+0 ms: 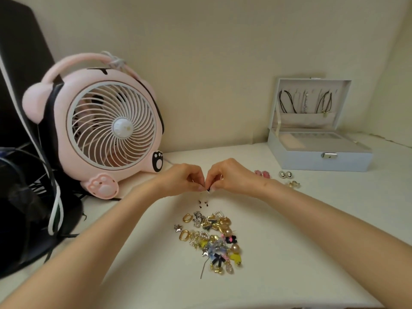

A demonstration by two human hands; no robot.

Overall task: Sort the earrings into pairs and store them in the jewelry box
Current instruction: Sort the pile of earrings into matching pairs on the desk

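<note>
Head view: the left hand (185, 178) and right hand (231, 177) meet above the counter (289, 241). The fingers (198, 185) of both are curled in and pinch the top of the black drop earrings (204, 200), whose thin strands of dark beads hang down between them. Whether this is one piece or two caught together is too small to tell.

Directly below and toward the person lies the unsorted pile of earrings (211, 239), a loose heap of gold, pearl and bow shapes. If the pinch slips, the black piece would likely fall into or just beside that heap and snag on hooks there. If the strands are tangled, pulling the hands apart could bend or snap a thin wire.

The jewelry box (318, 161) stands open, well apart at the right rear. Three small sets, a pink pair (263, 174), an oval pair (285, 174) and a gold pair (294, 184), lie on the counter in front of it, not yet inside. A sleeveless forearm sweeping toward the box could scatter them. The pink fan (107, 141) stands near the left hand; a snagged cable is a lesser risk.
</note>
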